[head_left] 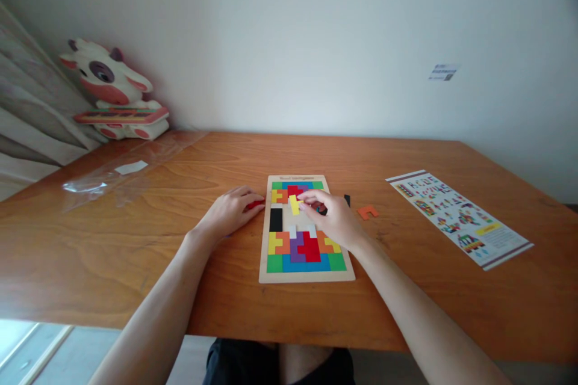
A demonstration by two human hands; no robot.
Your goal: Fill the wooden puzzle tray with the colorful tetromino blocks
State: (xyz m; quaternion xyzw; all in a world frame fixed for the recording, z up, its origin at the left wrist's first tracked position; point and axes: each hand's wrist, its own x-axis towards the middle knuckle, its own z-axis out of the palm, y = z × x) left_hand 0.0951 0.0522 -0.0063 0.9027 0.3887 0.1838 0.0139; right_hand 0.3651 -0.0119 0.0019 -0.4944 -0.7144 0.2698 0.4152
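A wooden puzzle board lies in front of me, with coloured block pieces fitted along its far and near parts. Over its middle, my right hand pinches a yellow puzzle piece between thumb and fingertips. My left hand rests on the table at the board's left edge, thumb and fingers closed about a red puzzle piece. Inside the board, a black piece lies at the left, beside the bare wood of the middle. An orange piece lies on the table right of my right hand.
A printed pattern sheet lies on the wooden table at the right. Crumpled clear plastic wrap is at the left. Behind it, a cow-shaped toy keyboard leans by the curtain and wall. Part of a black piece shows behind my right hand.
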